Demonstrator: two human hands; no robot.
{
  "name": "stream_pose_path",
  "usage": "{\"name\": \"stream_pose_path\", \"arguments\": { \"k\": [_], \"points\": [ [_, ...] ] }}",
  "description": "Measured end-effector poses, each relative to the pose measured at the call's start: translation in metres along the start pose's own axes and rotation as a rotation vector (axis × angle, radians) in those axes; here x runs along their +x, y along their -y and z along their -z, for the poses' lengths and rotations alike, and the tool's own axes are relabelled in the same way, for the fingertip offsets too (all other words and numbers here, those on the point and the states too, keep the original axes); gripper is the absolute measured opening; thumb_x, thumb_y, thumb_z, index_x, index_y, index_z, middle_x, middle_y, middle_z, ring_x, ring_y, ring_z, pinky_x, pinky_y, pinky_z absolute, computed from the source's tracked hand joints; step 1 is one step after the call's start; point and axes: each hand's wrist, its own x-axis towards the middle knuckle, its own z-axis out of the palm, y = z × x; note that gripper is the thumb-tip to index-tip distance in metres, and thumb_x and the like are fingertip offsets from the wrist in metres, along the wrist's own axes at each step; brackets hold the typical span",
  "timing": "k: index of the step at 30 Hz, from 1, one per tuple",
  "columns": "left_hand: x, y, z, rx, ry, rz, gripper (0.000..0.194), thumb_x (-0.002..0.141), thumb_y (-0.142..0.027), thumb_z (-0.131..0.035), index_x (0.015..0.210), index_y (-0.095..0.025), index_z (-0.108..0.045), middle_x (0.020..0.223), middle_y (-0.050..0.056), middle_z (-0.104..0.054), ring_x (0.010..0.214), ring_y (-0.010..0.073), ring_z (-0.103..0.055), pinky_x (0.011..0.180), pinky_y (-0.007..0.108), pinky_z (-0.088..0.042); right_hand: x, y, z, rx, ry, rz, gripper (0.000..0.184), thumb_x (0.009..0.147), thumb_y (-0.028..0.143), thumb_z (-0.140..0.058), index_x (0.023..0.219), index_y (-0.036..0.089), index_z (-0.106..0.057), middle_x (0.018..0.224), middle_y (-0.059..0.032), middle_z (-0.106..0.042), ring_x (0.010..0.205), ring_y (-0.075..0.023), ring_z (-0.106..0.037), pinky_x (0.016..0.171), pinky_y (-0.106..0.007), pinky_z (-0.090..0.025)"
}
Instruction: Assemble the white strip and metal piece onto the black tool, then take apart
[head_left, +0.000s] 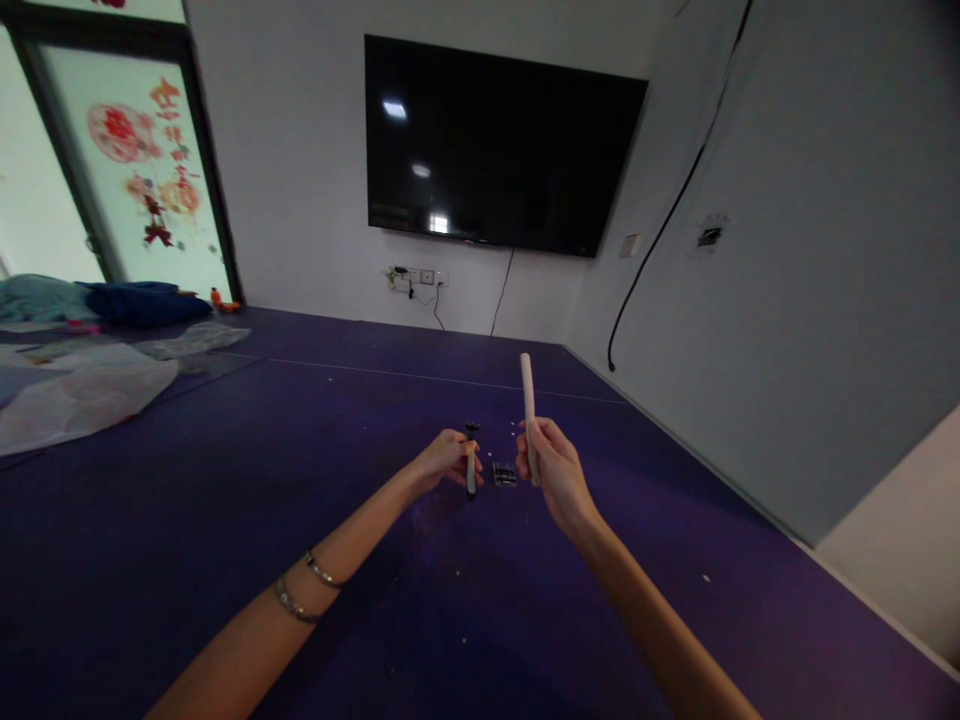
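Observation:
My left hand (448,457) is closed around what looks like a razor (471,470), with a dark T-shaped head at the top and a light handle ending in black. My right hand (553,462) grips a pale, round wooden stick (528,385) near its lower end, and the stick points up, leaning slightly left. On the purple floor (420,620), between the two hands, lies a small dark pack (504,474) with lighter bars; its exact kind is too small to tell. Tiny white bits are scattered around it.
A large black television (502,145) hangs on the far wall above several sockets (426,277). A black cable (667,215) runs down the right wall. Clear plastic sheeting (97,395) and blue cloth (146,302) lie at the left, near a glass door (135,165).

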Motion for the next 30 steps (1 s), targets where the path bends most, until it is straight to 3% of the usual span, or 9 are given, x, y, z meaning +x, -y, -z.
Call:
{"name": "stream_pose_path", "arguments": {
  "k": [6,13,17,27,30],
  "points": [
    [0.002,0.0,0.005,-0.094,0.032,0.167,0.012,0.085,-0.018,-0.045,0.077,-0.011,-0.05,0.059,0.005,-0.062,0.055,0.0198,-0.065,0.058,0.034,-0.051,0.049,-0.026,0.03,-0.592,0.107,0.135,0.025,0.071,0.04,-0.055,0.076,0.017,-0.064,0.063,-0.0009,-0.058,0.059,-0.0127,-0.052,0.056,-0.024,-0.039],
    [0.004,0.007,0.012,-0.109,0.175,0.244,0.016,0.086,-0.016,-0.042,0.075,-0.008,-0.05,0.062,0.007,-0.063,0.057,0.0211,-0.066,0.061,0.036,-0.05,0.052,-0.047,0.045,-1.059,0.021,0.082,0.033,0.073,0.049,-0.051,0.076,0.023,-0.071,0.062,-0.0015,-0.064,0.063,-0.0169,-0.057,0.059,-0.026,-0.036],
    [0.008,0.015,0.015,-0.106,0.253,0.271,0.013,0.083,-0.019,-0.049,0.077,-0.007,-0.05,0.063,0.008,-0.063,0.059,0.0226,-0.066,0.065,0.04,-0.05,0.052,-0.048,0.048,-1.137,0.031,0.069,0.035,0.071,0.054,-0.052,0.073,0.025,-0.072,0.06,-0.0009,-0.064,0.063,-0.0171,-0.057,0.061,-0.027,-0.036],
    [0.01,0.021,0.013,-0.066,0.312,0.303,0.008,0.082,-0.017,-0.049,0.079,-0.011,-0.045,0.064,0.007,-0.063,0.061,0.0243,-0.067,0.063,0.042,-0.051,0.057,-0.058,0.06,-1.141,0.047,0.071,0.039,0.069,0.057,-0.052,0.072,0.024,-0.073,0.062,-0.0017,-0.067,0.063,-0.0176,-0.059,0.061,-0.027,-0.038],
    [0.011,0.023,0.012,-0.059,0.322,0.286,0.012,0.081,-0.02,-0.052,0.081,-0.011,-0.044,0.064,0.006,-0.063,0.061,0.0244,-0.067,0.065,0.044,-0.051,0.057,-0.061,0.06,-1.085,0.121,0.077,0.041,0.07,0.057,-0.053,0.072,0.021,-0.073,0.061,-0.0029,-0.066,0.061,-0.0166,-0.059,0.058,-0.025,-0.038]
  ]
}}
